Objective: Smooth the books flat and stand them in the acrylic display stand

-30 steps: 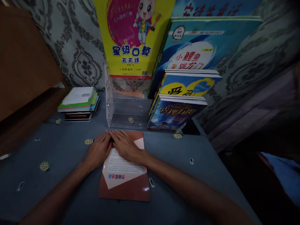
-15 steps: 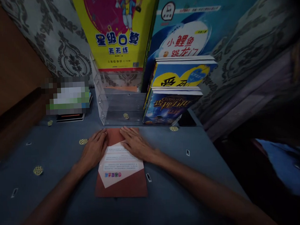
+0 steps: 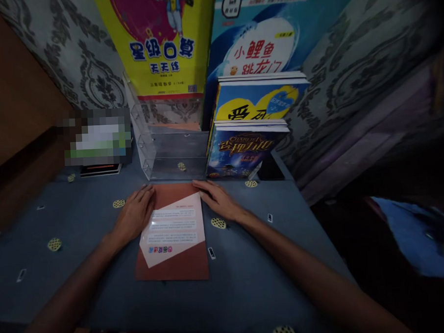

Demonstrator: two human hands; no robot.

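A thin red-brown booklet (image 3: 173, 232) with a white printed panel lies flat on the blue-grey cloth-covered table (image 3: 81, 226) in front of me. My left hand (image 3: 134, 214) rests flat along the booklet's left edge, fingers stretched out. My right hand (image 3: 218, 198) lies flat at its upper right corner, fingers also extended. Neither hand grips anything.
A clear acrylic rack (image 3: 165, 147) stands just behind the booklet, with stacked books (image 3: 250, 131) filling its right side. Large yellow (image 3: 157, 41) and blue books (image 3: 264, 42) lean on the patterned wall. A small book pile (image 3: 96, 142) sits at left. The table's right edge drops off.
My hands, together at the booklet's top a second ago, have slid apart to its left and right edges. The view has tilted down slightly.
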